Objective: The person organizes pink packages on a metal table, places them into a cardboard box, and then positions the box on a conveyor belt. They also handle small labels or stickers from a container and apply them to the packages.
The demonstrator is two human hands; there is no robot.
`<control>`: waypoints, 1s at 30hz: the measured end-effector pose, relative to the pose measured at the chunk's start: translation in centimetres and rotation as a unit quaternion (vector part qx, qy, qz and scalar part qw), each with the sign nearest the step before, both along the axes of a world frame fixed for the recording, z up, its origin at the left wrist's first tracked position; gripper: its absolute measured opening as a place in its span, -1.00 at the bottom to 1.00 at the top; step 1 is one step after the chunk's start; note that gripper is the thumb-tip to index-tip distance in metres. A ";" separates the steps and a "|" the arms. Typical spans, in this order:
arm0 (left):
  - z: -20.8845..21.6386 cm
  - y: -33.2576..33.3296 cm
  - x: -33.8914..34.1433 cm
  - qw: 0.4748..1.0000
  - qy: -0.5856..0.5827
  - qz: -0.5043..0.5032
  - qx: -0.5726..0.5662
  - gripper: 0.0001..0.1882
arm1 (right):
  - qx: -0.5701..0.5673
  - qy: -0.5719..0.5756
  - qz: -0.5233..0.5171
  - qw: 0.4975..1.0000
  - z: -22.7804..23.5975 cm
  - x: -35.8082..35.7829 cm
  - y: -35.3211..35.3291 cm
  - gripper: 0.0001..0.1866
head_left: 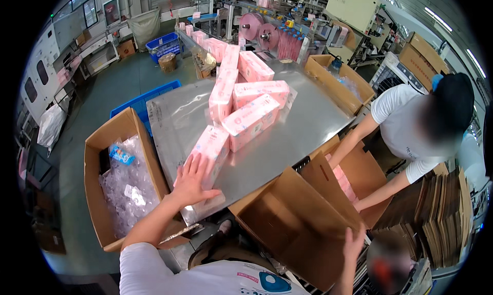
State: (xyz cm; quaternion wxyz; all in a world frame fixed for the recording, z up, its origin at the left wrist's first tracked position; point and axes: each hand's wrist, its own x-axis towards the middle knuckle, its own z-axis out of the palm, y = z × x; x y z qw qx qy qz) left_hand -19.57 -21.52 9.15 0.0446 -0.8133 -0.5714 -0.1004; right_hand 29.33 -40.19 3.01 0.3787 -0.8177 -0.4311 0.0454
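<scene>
My left hand [193, 182] lies with fingers spread on the near end of a pink tissue pack [212, 143], at the front left of the metal table [177, 123]. Beyond it, several more pink packs [252, 121] lie in a loose cluster, some touching. At the lower right, my right hand [353, 248] grips the rim of an open cardboard box [292, 213], which stands against the table's front edge. The visible part of its inside holds no packs.
To my right, a co-worker [416, 120] reaches both arms into another carton [367, 164] holding pink packs. A cardboard box of clear plastic bags [128, 179] stands left of the table. Flattened cartons [436, 213] are stacked at right. A conveyor [192, 46] carries packs at the back.
</scene>
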 end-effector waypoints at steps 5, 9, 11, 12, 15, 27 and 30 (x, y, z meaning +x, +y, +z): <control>-2.9 7.6 -2.5 0.978 -0.058 0.093 -0.177 -0.09 | -0.066 -0.019 0.300 0.951 1.6 -11.7 15.5 -0.47; -5.1 13.4 -2.5 0.984 -0.130 -0.021 -0.116 -0.18 | -0.069 -0.039 0.427 0.901 3.1 -16.9 28.1 -0.44; -4.3 18.7 -1.2 0.994 -0.102 -0.046 0.009 -0.17 | -0.067 -0.053 0.442 0.893 3.4 -18.2 35.4 -0.39; -3.5 21.6 -0.1 0.992 -0.087 -0.058 0.070 -0.16 | -0.054 -0.028 0.446 0.893 3.2 -18.8 39.1 -0.37; -2.2 31.3 2.7 0.987 -0.144 0.065 -0.038 -0.07 | -0.105 -0.096 0.353 0.925 3.0 -23.3 47.5 -0.35; -2.8 30.7 -9.1 0.982 -0.050 0.008 -0.181 -0.07 | -0.007 -0.149 0.418 0.896 -0.8 -23.2 43.5 -0.81; -1.5 20.3 -10.3 0.963 -0.029 0.037 -0.266 -0.03 | -0.032 -0.135 0.519 0.844 1.2 -26.1 35.7 -0.78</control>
